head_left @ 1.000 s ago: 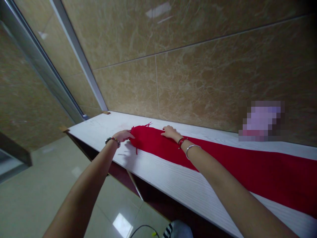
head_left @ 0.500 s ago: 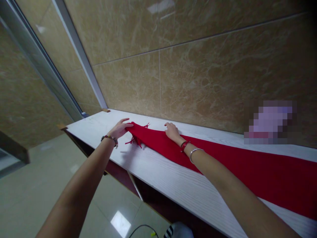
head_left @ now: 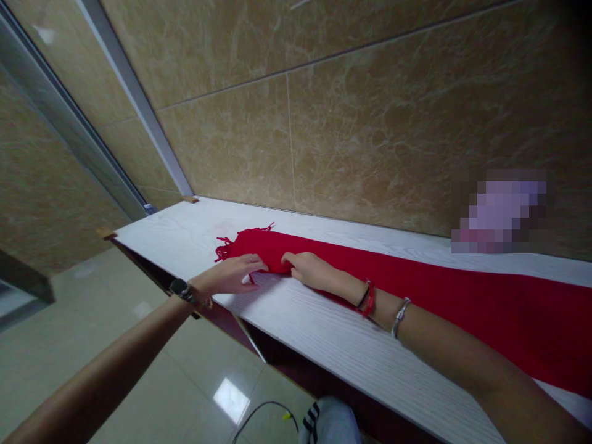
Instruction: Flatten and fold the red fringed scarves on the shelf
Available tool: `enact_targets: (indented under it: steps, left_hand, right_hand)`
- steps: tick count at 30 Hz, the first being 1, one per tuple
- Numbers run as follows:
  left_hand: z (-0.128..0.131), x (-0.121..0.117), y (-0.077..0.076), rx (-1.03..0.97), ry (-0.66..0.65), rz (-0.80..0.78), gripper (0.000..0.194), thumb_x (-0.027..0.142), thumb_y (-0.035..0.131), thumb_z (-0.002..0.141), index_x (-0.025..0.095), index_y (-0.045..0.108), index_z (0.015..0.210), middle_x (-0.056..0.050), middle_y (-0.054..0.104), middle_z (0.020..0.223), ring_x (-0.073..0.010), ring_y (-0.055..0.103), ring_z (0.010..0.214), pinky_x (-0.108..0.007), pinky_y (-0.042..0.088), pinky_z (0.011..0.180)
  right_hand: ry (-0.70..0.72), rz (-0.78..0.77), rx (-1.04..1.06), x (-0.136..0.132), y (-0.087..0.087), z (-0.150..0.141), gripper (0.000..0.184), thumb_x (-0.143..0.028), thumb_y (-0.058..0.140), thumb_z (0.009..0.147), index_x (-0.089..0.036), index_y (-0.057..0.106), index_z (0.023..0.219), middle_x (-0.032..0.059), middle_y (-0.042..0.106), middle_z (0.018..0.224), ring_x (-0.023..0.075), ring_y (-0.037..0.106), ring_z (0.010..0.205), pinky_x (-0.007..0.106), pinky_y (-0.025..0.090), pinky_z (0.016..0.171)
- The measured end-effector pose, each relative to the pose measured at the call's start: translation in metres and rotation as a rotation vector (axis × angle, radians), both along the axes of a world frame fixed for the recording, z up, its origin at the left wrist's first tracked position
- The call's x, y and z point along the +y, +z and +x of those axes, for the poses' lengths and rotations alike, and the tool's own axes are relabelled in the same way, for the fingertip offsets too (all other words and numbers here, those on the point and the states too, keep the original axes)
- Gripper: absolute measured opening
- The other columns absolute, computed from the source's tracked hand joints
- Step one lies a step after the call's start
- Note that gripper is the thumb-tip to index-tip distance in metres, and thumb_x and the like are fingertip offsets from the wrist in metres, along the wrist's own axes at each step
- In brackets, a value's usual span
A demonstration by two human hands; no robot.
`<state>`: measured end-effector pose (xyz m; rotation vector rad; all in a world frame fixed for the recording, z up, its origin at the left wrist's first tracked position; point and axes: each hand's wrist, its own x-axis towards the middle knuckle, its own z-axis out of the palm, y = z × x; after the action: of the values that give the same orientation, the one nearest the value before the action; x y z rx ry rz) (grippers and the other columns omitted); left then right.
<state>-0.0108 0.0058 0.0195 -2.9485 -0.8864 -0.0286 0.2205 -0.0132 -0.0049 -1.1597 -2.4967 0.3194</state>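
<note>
A long red scarf with a fringed end lies lengthwise, the fringe toward the far left. At the near edge of that end is my left hand, its fingers stretched and the thumb apart, fingertips touching the cloth. A thin red strand shows beside its thumb. Just to the right, my right hand has curled fingers closed on the scarf's near edge; its fingertips are partly hidden. The cloth looks gathered between the two hands. Beneath the scarf is a white wood-grain tabletop.
A tan marbled wall runs along the table's back edge. A blurred, pixelated item stands at the right by the wall. Below are dark open compartments, a shiny tiled floor and a black cable.
My left hand has let go of the fringed end's tip and moved right and nearer. My right hand has come left and nearer, onto the edge. The scarf end now lies down.
</note>
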Motion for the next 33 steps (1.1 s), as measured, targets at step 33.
enact_targets:
  steps: [33]
  left_hand:
    - [0.058, 0.01, -0.002, 0.154, 0.183, 0.162, 0.02, 0.014, 0.043, 0.085, 0.015, 0.054, 0.101, -0.008, 0.064, 0.083, -0.0178, 0.061, 0.076, -0.025, 0.046, 0.064]
  right_hand:
    - [-0.19, 0.006, 0.381, -0.018, -0.026, 0.06, 0.027, -0.011, 0.06, 0.074, -0.017, 0.056, 0.101, 0.0047, 0.064, 0.089, 0.0149, 0.058, 0.083, 0.028, 0.043, 0.075]
